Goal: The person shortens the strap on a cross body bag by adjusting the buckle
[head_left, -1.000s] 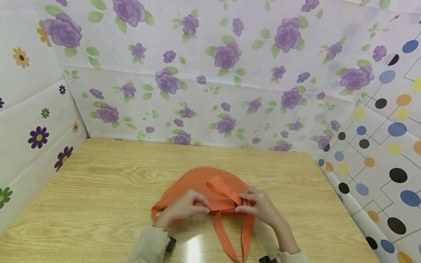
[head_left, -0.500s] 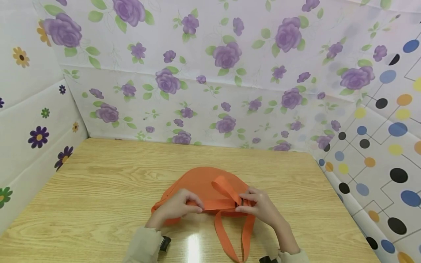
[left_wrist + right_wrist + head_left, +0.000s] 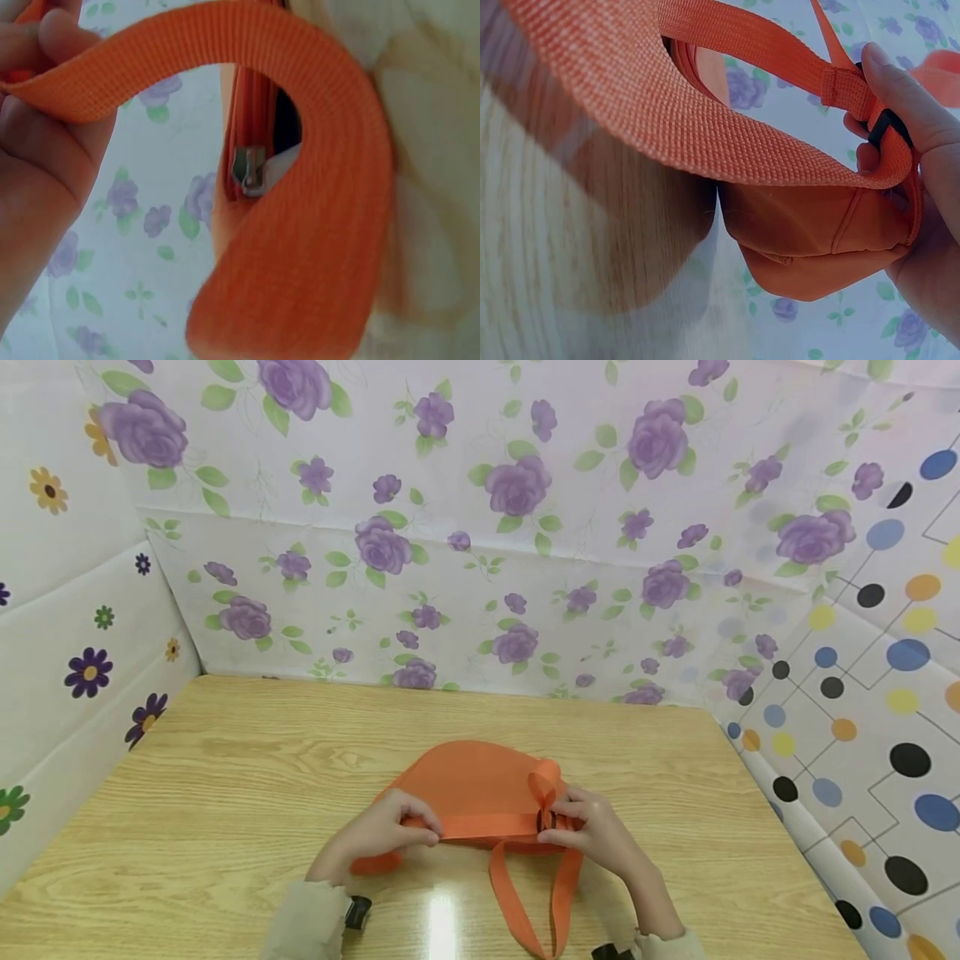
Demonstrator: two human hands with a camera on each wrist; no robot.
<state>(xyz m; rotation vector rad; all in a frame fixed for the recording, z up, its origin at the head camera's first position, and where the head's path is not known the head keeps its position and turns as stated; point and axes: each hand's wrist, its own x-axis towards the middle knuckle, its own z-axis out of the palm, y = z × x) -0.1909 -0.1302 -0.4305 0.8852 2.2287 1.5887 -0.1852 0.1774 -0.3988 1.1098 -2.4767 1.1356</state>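
An orange bag point(image 3: 472, 777) with a curved top lies on the table, its webbing strap point(image 3: 487, 827) stretched along the near side. My left hand point(image 3: 386, 831) pinches the strap at the bag's left part; in the left wrist view the strap point(image 3: 322, 112) arcs away from those fingers past a metal zipper pull point(image 3: 251, 169). At the right end my right hand point(image 3: 592, 831) grips the strap at a black slider buckle point(image 3: 889, 129). A small strap loop point(image 3: 545, 777) stands up above that buckle. Another loop point(image 3: 517, 906) hangs toward the table's near edge.
The wooden table point(image 3: 247, 777) is bordered by a flower-print sheet point(image 3: 450, 568) behind and patterned sheets at both sides. Dark wrist devices point(image 3: 357, 912) sit at both cuffs.
My left hand has slid left along the strap, drawing it out. The loop above the buckle has shrunk and shifted right. My right hand has stayed in place.
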